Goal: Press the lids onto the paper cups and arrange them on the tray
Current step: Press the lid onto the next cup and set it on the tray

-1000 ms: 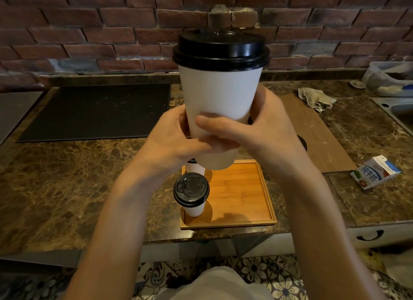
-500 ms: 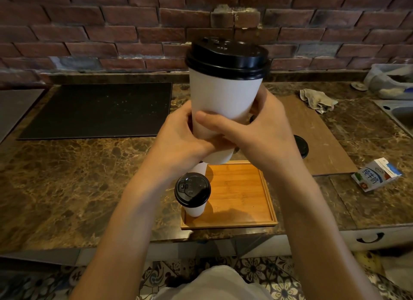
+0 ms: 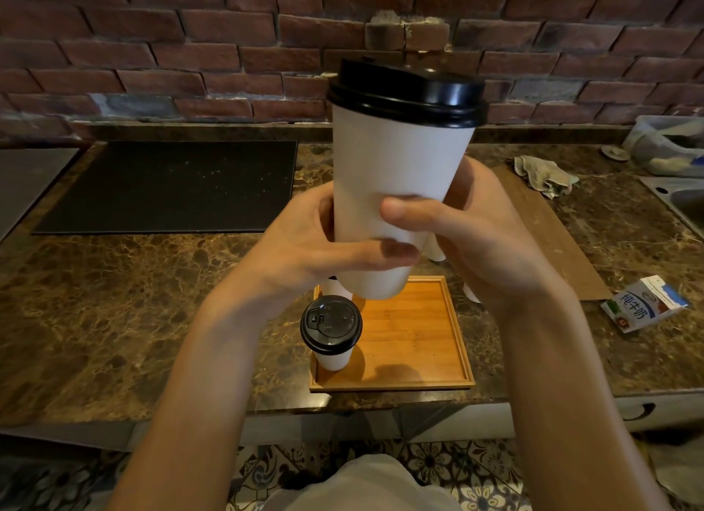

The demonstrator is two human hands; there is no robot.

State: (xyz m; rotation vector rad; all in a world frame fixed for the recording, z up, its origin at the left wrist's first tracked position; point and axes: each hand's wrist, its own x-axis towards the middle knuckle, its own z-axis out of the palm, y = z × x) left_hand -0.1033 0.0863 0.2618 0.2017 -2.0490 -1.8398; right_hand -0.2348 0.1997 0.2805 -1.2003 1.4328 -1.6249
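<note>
A tall white paper cup (image 3: 392, 175) with a black lid (image 3: 409, 91) on it is held up in the air, tilted slightly to the right. My left hand (image 3: 304, 244) grips its lower part from the left, thumb across the front. My right hand (image 3: 472, 236) holds it from the right, thumb on the front. Below, a wooden tray (image 3: 415, 343) lies on the counter. A lidded white cup (image 3: 330, 329) stands at the tray's near left corner. Behind it a second cup (image 3: 335, 286) is mostly hidden by the held cup and my left hand. Parts of other white cups (image 3: 436, 249) show behind my right hand.
A black mat (image 3: 167, 186) lies at the back left of the marble counter. A brown board (image 3: 552, 236) runs along the right, with a crumpled cloth (image 3: 544, 175) at its far end. A small milk carton (image 3: 644, 305) lies at the right. A sink (image 3: 682, 202) is at the far right edge.
Both hands have lowered the lidded cup and moved it slightly right, and its top now tilts to the right. The cups on the tray have not moved.
</note>
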